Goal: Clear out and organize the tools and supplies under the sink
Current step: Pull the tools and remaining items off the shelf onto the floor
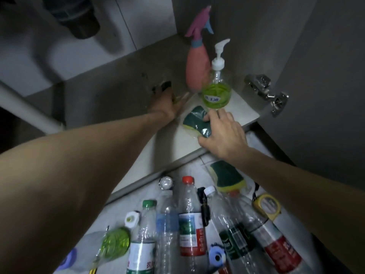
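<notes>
Two bare arms reach into the cabinet (227, 107). Left hand (167, 99) lies deep inside on the cabinet floor, fingers stretched toward a dark object (166, 85) at its tips (too blurred to tell whether it grips anything). Just right of it, the right hand (223, 131) curls its fingers and thumb round a wrapped sponge (195, 121) on the floor's front edge. Beyond that hand stand a green pump bottle (216, 91) and a pink sprayer (197, 64), touching. Below the right wrist a second sponge (227, 177) lies among plastic bottles (190, 216), beside a yellow tape measure (266, 206).
</notes>
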A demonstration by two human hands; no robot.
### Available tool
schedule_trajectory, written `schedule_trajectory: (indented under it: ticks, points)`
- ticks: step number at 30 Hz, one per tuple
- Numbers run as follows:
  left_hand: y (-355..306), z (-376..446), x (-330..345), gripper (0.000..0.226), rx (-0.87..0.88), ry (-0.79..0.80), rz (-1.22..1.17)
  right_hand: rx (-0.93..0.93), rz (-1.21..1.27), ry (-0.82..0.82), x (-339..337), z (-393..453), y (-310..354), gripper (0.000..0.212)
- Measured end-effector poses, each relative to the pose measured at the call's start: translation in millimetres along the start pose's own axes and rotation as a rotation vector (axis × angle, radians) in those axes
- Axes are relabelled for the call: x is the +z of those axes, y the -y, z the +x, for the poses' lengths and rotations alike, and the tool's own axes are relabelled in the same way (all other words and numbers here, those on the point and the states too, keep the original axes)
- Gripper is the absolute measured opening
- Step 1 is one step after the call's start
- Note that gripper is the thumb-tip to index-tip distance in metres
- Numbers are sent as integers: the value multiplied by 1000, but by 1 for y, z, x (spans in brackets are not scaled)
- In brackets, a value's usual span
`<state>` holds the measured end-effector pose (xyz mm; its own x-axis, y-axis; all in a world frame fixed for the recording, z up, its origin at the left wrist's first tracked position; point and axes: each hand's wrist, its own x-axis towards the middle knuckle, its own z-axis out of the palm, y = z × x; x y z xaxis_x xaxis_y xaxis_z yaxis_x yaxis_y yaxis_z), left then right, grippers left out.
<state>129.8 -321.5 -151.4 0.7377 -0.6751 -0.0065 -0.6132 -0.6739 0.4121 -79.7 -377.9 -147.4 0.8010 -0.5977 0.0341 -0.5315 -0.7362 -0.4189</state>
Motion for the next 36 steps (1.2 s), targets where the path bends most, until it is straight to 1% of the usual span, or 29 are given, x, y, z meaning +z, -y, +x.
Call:
schedule_trajectory:
  ticks: [2, 4, 6, 7, 9, 11, 13, 16, 19, 23, 26, 28, 30, 33, 36]
  points:
    - [5, -10, -10, 47, -52, 26, -68, -8, 10, 1, 0, -3, -2, 51]
    - [9, -28, -19, 43, -104, 25, -71, -10, 34, -19, -1, -10, -6, 48]
    - [9, -56, -24, 35, -117, -36, -18, -24, 86, -74, -1, -23, -9, 48]
    - [7, -72, -26, 31, -112, -93, -12, -38, 112, -105, -1, -31, -10, 48]
    - [1, -105, -30, 29, -88, -200, -84, -78, 110, -142, 0, -52, -15, 44]
    - [-5, -142, -34, 27, -45, -234, -204, -80, 85, -140, 4, -75, -24, 42]
    - [-13, -183, -34, 25, 12, -191, -275, 20, 115, -116, 5, -98, -33, 41]
    - [-27, -237, -25, 21, 44, -56, -320, 198, 160, -142, 0, -127, -48, 41]
    - [-36, -279, -8, 15, 13, 88, -268, 251, 68, -87, -8, -145, -60, 45]
    - [-43, -315, 11, 17, -8, 255, -220, 330, 46, 18, -17, -153, -71, 48]
    - [-46, -327, 14, 27, -17, 359, -184, 339, 39, 96, -23, -154, -73, 48]
    - [-48, -328, 13, 35, -5, 430, -129, 329, 81, 50, -26, -151, -71, 39]
    - [-51, -328, 11, 36, -14, 479, -93, 301, 150, -22, -30, -145, -67, 27]
    - [-55, -314, 3, 23, -59, 432, -124, 219, 273, -89, -38, -128, -56, 17]
    - [-53, -282, -13, 18, -86, 380, -132, 129, 330, -119, -52, -96, -41, 19]
